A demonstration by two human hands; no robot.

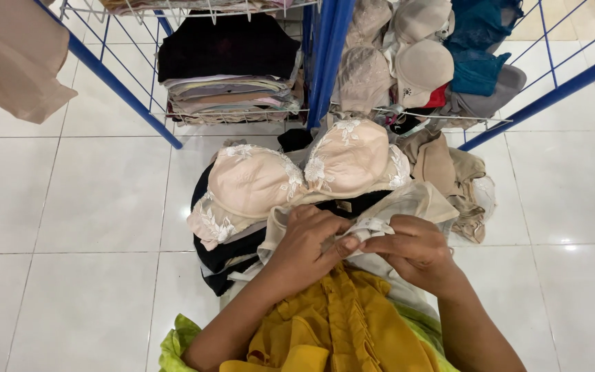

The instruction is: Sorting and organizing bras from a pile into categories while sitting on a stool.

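A pale pink bra with white lace trim (297,172) lies cups-up on a pile of dark and beige garments (232,251) in front of me. My left hand (308,241) and my right hand (414,248) meet just below the cups. Both pinch the bra's white band and its small tag (370,227) between thumb and fingers. Yellow ruffled cloth (339,324) covers my lap beneath my forearms.
A blue metal rack with white wire shelves (321,62) stands behind the pile. It holds a stack of folded garments (232,89) on the left and several bras (414,62) on the right. Beige garments (449,169) lie to the right. White tiled floor (70,207) surrounds everything.
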